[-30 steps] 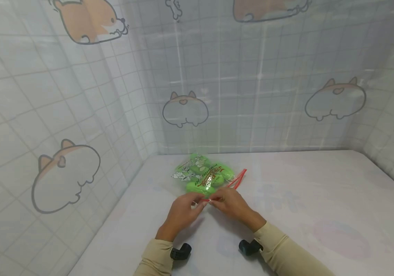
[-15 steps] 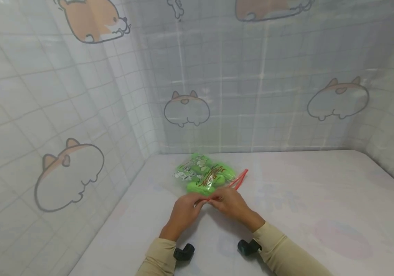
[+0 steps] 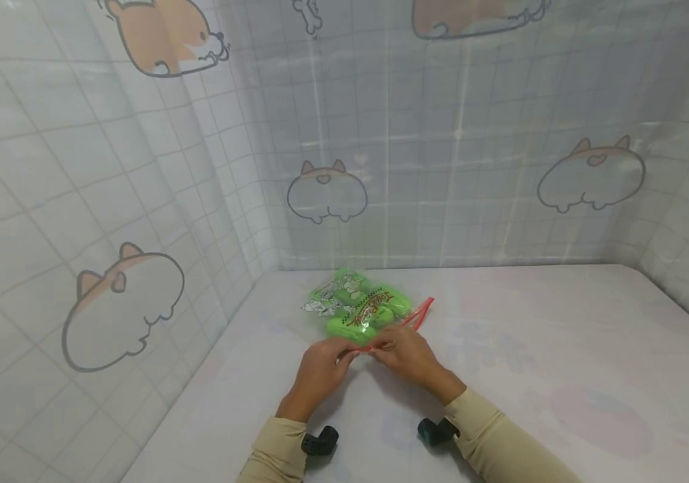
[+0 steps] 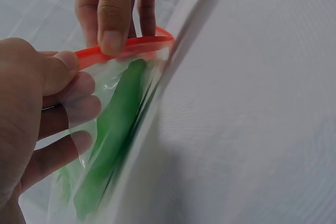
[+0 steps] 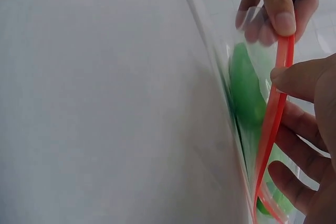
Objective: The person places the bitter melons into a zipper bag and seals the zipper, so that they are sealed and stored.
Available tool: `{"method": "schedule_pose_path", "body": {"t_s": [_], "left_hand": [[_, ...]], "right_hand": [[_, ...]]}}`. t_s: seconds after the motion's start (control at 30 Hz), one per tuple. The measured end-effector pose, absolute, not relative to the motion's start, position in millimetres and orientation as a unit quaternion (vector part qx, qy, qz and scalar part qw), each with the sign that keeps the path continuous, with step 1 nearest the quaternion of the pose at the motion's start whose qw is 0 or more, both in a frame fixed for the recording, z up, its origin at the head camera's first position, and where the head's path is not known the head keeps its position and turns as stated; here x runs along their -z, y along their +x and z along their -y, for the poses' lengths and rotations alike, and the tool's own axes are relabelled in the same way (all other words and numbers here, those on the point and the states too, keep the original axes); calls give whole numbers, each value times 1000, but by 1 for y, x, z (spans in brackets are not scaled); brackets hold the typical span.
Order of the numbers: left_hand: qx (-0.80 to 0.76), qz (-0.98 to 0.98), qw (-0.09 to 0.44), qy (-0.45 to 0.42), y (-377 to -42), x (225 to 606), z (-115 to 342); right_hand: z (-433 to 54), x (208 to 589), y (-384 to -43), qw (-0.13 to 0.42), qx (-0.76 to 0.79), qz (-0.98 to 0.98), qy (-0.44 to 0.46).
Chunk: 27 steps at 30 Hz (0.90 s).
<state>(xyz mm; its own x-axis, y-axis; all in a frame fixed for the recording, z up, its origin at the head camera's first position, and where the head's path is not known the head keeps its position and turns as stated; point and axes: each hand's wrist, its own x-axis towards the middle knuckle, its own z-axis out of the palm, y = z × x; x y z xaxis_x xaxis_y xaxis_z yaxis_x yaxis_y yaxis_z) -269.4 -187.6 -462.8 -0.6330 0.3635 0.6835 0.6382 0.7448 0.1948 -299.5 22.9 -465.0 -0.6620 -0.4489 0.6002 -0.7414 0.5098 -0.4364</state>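
Observation:
A clear zip bag [image 3: 388, 295] with dark printed lettering and cartoon figures lies on the table near the back wall. Several bright green, rounded, elongated items [image 4: 113, 124] show through its plastic; their kind is unclear. Along the bag's mouth runs a red zip strip [image 5: 272, 119]. My left hand [image 3: 320, 369] pinches one end of the strip between thumb and finger, other fingers behind the plastic. Close beside it, my right hand [image 3: 409, 355] pinches the same strip. In the head view, the strip's far end sticks out beyond my right hand.
A pale table top [image 3: 537, 362] spreads under the bag and to the right. Grid-patterned sheets with corgi drawings hang as the back wall [image 3: 429, 168] and sides. Dark wrist devices [image 3: 320, 441] sit at both beige cuffs.
My right hand's fingers have shifted slightly along the strip, and the two hands' fingertips stand a little farther apart. The view has shifted slightly; the bag stays in place.

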Motion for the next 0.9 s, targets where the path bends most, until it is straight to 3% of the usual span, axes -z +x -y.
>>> {"method": "schedule_pose_path", "body": {"t_s": [0.9], "left_hand": [[248,874,301,-289,-270,461,192]], "right_hand": [[-40,469,-320,169,-387,825,376]]}}
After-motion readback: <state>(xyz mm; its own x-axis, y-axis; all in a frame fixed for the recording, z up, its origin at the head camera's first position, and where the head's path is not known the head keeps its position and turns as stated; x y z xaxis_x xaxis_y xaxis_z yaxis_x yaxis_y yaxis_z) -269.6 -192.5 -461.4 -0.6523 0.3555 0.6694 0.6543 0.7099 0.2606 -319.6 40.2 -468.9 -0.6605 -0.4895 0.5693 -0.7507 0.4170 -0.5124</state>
